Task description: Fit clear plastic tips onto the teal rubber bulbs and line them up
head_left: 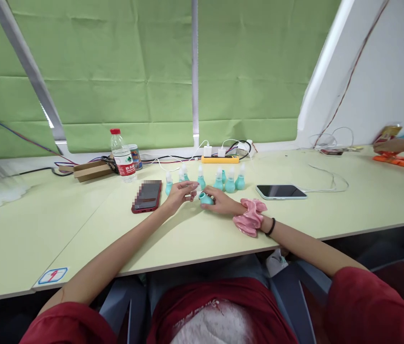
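My right hand (221, 200) is closed round a teal squeeze bulb (206, 198), whose open mouth tilts towards my left hand. Close beside it, my left hand (180, 195) pinches a small clear tip (198, 188), held apart from the bulb. Just behind both hands stand several teal bulbs with clear pointed tips, among them one bulb (229, 184) at the front and another (239, 182) at the right end. A further teal bulb (223, 175) at the back is partly hidden, and no tip shows on it.
A red-cased phone (147, 196) lies left of my hands, a white phone (281, 191) with its cable to the right. Behind stand a water bottle (123, 160), a can, a cardboard box (95, 170) and a yellow power strip (220, 159). Another person's hand (390, 145) touches orange items far right.
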The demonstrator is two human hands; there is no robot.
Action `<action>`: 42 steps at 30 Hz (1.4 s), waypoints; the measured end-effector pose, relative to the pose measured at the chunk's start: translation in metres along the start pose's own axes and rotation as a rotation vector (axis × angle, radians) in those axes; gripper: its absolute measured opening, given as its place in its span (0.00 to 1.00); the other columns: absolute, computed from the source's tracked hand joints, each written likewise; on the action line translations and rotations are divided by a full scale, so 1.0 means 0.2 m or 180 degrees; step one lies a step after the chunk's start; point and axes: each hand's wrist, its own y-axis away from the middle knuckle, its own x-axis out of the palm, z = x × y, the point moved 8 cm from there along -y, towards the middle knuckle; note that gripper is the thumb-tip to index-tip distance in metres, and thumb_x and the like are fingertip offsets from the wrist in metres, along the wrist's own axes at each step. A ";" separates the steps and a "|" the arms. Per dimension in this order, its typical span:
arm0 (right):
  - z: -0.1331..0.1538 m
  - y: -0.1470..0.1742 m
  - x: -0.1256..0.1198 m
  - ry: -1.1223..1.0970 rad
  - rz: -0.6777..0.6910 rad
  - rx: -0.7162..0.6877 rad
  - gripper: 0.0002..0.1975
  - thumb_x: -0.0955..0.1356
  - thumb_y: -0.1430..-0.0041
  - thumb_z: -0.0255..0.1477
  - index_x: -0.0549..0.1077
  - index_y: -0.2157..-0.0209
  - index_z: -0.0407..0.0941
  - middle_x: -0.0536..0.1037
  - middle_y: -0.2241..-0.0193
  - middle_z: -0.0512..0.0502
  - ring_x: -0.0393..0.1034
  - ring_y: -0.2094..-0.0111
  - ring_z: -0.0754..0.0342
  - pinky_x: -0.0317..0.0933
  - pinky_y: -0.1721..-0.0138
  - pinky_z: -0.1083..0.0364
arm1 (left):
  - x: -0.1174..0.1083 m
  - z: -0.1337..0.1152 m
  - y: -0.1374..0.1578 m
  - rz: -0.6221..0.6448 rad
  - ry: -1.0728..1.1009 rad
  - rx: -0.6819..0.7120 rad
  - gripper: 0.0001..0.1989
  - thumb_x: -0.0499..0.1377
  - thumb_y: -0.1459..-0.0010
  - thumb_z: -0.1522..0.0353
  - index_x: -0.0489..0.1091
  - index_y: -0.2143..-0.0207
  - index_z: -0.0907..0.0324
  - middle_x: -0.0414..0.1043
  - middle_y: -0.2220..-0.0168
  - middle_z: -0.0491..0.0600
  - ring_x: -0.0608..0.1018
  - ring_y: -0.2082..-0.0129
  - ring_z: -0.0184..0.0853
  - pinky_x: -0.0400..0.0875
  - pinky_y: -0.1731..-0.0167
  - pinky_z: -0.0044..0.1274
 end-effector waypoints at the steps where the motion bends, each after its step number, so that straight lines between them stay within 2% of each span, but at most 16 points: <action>1: 0.01 0.00 0.00 -0.0012 -0.0093 -0.0008 0.12 0.63 0.52 0.33 0.65 0.67 0.41 0.66 0.71 0.47 0.58 0.70 0.57 0.54 0.68 0.58 | 0.01 0.00 0.00 0.0077 -0.0008 -0.0008 0.14 0.61 0.59 0.65 0.69 0.68 0.65 0.65 0.79 0.46 0.67 0.79 0.25 0.61 0.80 0.18; 4: 0.00 0.01 0.00 -0.0086 -0.0237 0.0138 0.09 0.59 0.50 0.28 0.63 0.66 0.41 0.66 0.74 0.50 0.58 0.73 0.59 0.53 0.69 0.59 | 0.04 0.01 0.00 0.0280 -0.0111 -0.0088 0.17 0.61 0.59 0.66 0.69 0.65 0.64 0.68 0.75 0.48 0.70 0.74 0.28 0.65 0.74 0.21; 8: -0.04 0.02 -0.03 0.0197 -0.0446 0.0354 0.06 0.61 0.55 0.27 0.64 0.72 0.41 0.65 0.79 0.53 0.58 0.76 0.60 0.52 0.73 0.61 | 0.04 0.01 0.00 0.0274 -0.0549 -0.0020 0.18 0.63 0.63 0.65 0.69 0.66 0.63 0.70 0.69 0.50 0.71 0.71 0.31 0.66 0.70 0.24; 12: -0.06 0.02 -0.04 0.0439 -0.0517 0.0443 0.06 0.62 0.58 0.27 0.65 0.73 0.42 0.66 0.79 0.52 0.60 0.77 0.59 0.51 0.75 0.61 | 0.05 -0.03 0.01 0.0157 -0.1369 0.0391 0.16 0.62 0.61 0.64 0.70 0.67 0.61 0.70 0.69 0.50 0.71 0.69 0.33 0.64 0.70 0.22; 17: -0.04 0.02 -0.06 0.0713 -0.0591 0.0374 0.03 0.61 0.57 0.26 0.65 0.76 0.42 0.68 0.79 0.50 0.61 0.77 0.58 0.52 0.74 0.61 | 0.09 -0.13 0.05 -0.0095 -0.2617 0.1260 0.11 0.59 0.58 0.65 0.71 0.68 0.58 0.69 0.68 0.50 0.68 0.65 0.35 0.62 0.67 0.23; 20: -0.03 0.02 -0.07 0.0837 -0.0601 0.0322 0.02 0.61 0.56 0.26 0.64 0.76 0.42 0.68 0.79 0.50 0.61 0.77 0.58 0.52 0.74 0.61 | 0.07 -0.17 0.07 -0.0399 -0.2763 0.1489 0.11 0.58 0.57 0.65 0.70 0.69 0.59 0.67 0.70 0.49 0.68 0.69 0.32 0.62 0.70 0.22; 22: -0.03 0.02 -0.06 0.0887 -0.0582 0.0287 0.02 0.61 0.56 0.26 0.64 0.76 0.42 0.68 0.79 0.50 0.61 0.77 0.58 0.52 0.74 0.61 | 0.04 -0.17 0.06 -0.0539 -0.2452 0.1340 0.11 0.58 0.57 0.65 0.68 0.68 0.60 0.65 0.75 0.46 0.67 0.75 0.29 0.62 0.75 0.20; 25: -0.03 0.02 -0.05 0.0883 -0.0478 0.0268 0.03 0.61 0.56 0.25 0.65 0.76 0.42 0.69 0.79 0.50 0.62 0.77 0.59 0.51 0.75 0.61 | 0.00 -0.11 0.03 -0.0458 -0.1600 0.0828 0.13 0.59 0.59 0.65 0.65 0.70 0.62 0.65 0.79 0.44 0.68 0.80 0.27 0.64 0.78 0.20; 28: -0.03 0.02 -0.05 0.0877 -0.0472 0.0279 0.04 0.61 0.57 0.24 0.66 0.75 0.42 0.70 0.79 0.49 0.62 0.77 0.58 0.51 0.75 0.61 | 0.02 -0.04 0.01 -0.0165 -0.0781 0.0251 0.14 0.62 0.62 0.67 0.65 0.71 0.64 0.69 0.78 0.47 0.71 0.79 0.29 0.68 0.74 0.24; 30: -0.03 0.02 -0.05 0.0902 -0.0484 0.0286 0.05 0.62 0.57 0.25 0.67 0.74 0.42 0.70 0.79 0.49 0.63 0.77 0.58 0.52 0.74 0.61 | 0.02 -0.01 0.01 -0.0057 -0.0476 0.0012 0.15 0.63 0.64 0.68 0.66 0.71 0.66 0.70 0.77 0.49 0.73 0.77 0.31 0.69 0.71 0.26; 36: -0.04 0.02 -0.06 0.0945 -0.0524 0.0392 0.06 0.62 0.57 0.25 0.68 0.73 0.42 0.71 0.79 0.49 0.63 0.78 0.57 0.52 0.74 0.60 | 0.02 0.02 0.01 0.0153 -0.0417 -0.0259 0.16 0.64 0.65 0.69 0.69 0.70 0.67 0.72 0.75 0.51 0.73 0.77 0.31 0.69 0.70 0.27; 42: -0.04 0.04 -0.07 0.0952 -0.0620 0.0319 0.06 0.62 0.58 0.25 0.67 0.74 0.42 0.71 0.78 0.48 0.64 0.76 0.56 0.53 0.73 0.59 | 0.05 0.01 0.02 0.0288 -0.0829 -0.0346 0.16 0.64 0.65 0.65 0.69 0.73 0.67 0.70 0.81 0.50 0.70 0.83 0.29 0.65 0.81 0.22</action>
